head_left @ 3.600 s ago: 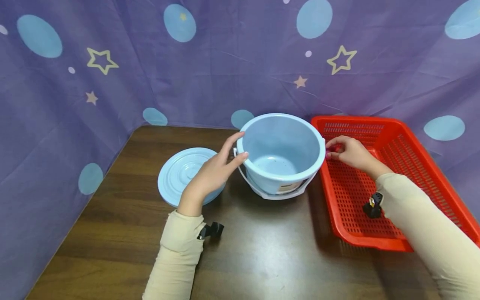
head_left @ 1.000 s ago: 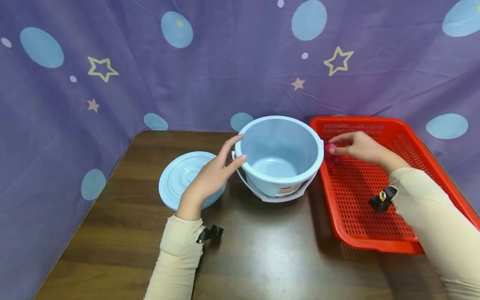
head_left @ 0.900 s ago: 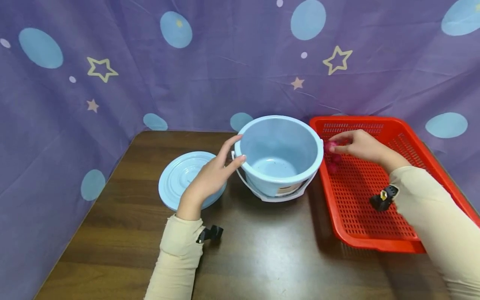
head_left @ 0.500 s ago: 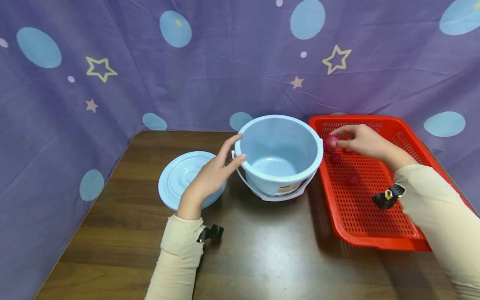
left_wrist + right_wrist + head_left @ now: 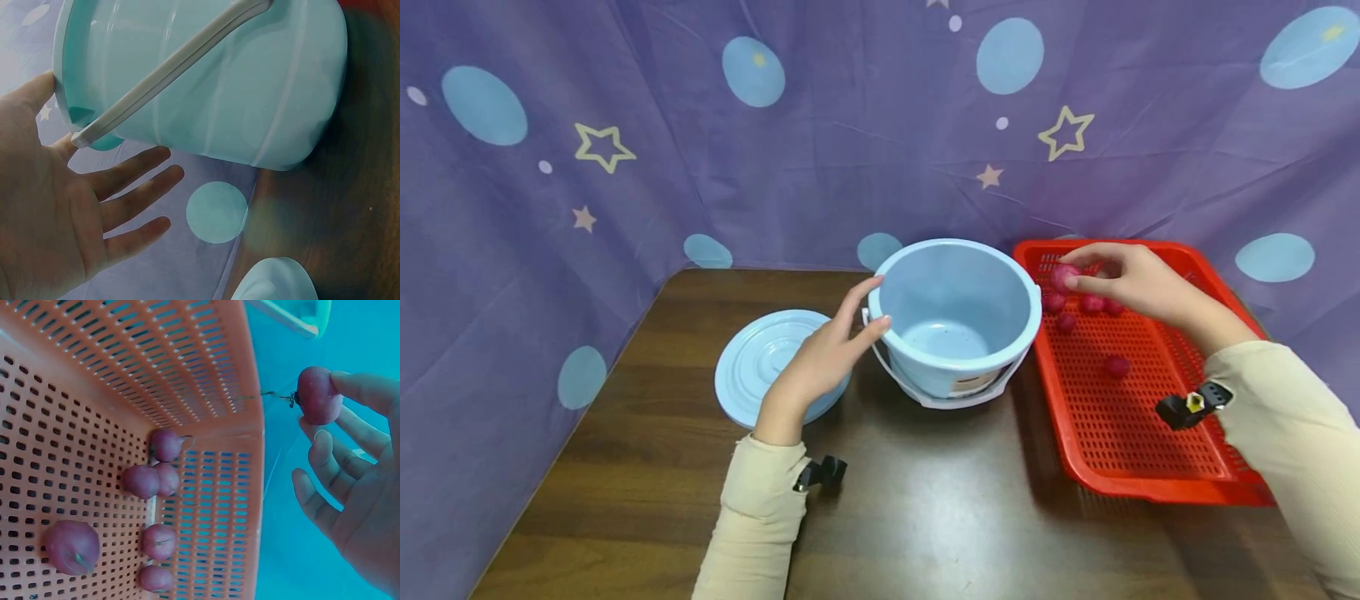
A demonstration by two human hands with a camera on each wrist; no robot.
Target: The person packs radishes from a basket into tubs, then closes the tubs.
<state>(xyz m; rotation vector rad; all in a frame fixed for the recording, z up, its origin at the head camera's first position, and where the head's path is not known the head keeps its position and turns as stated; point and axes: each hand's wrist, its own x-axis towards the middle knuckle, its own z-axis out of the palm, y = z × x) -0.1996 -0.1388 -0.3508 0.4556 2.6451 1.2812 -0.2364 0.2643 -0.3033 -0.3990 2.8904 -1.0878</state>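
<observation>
A light blue bucket (image 5: 923,367) stands upright on the table, its white handle (image 5: 169,69) hanging down across the side. My left hand (image 5: 820,354) rests with thumb and index finger against the bucket's left rim; its other fingers are spread and straight in the left wrist view. Between thumb and fingertips, my right hand (image 5: 1138,282) pinches a round pink-red radish (image 5: 320,395) with a thin stringy end. It is raised over the back left of a red perforated basket (image 5: 1157,487). Several more radishes lie inside, one of them (image 5: 1117,367) apart from the rest.
The bucket's round light blue lid (image 5: 756,362) lies flat on the brown wooden table (image 5: 925,508), left of the bucket. Right beside the bucket stands the basket. A purple curtain (image 5: 880,150) hangs behind the table.
My right hand has risen out of the basket with the radish. Several radishes beneath it came into view, and one rolled toward the basket's middle. My left hand stayed at the rim.
</observation>
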